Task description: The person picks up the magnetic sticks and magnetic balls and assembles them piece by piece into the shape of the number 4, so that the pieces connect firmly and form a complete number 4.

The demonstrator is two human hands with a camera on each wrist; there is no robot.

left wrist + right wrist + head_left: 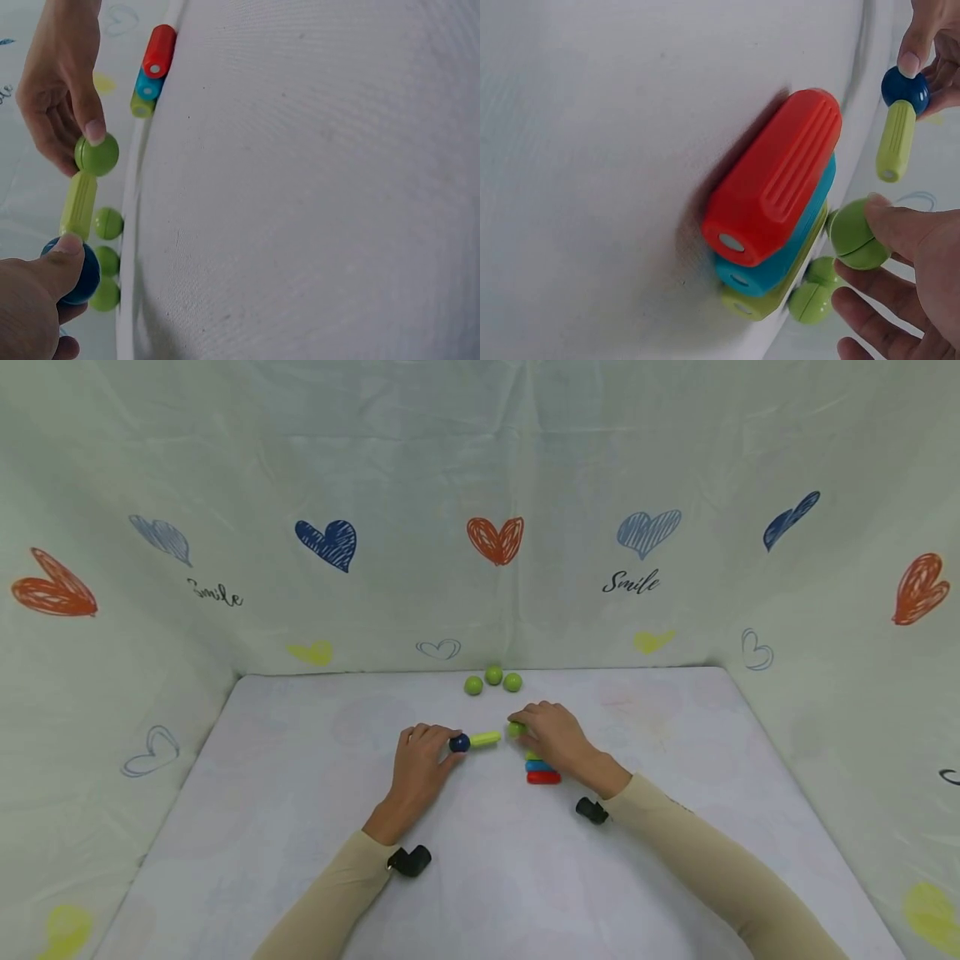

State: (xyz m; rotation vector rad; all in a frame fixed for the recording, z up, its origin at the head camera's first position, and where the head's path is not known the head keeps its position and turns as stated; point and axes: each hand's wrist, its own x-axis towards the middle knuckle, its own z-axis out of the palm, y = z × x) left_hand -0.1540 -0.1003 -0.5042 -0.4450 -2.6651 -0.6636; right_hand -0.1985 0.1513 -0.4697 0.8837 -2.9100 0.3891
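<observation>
I note a heart-printed backdrop (420, 468) behind a white table (225, 827). Over it, the left hand (420, 768) pinches a dark-blue ball (460, 742) bearing a yellow-green rod (485, 738); the right hand (558, 739) pinches a green ball (516, 729), apart from the rod's free end. I judge the step as joining; next calls for alignment.

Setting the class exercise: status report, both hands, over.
Left fingers hold blue ball, lime rod attached. Right fingers hold green ball, apart from rod. Nothing visible between them.
</observation>
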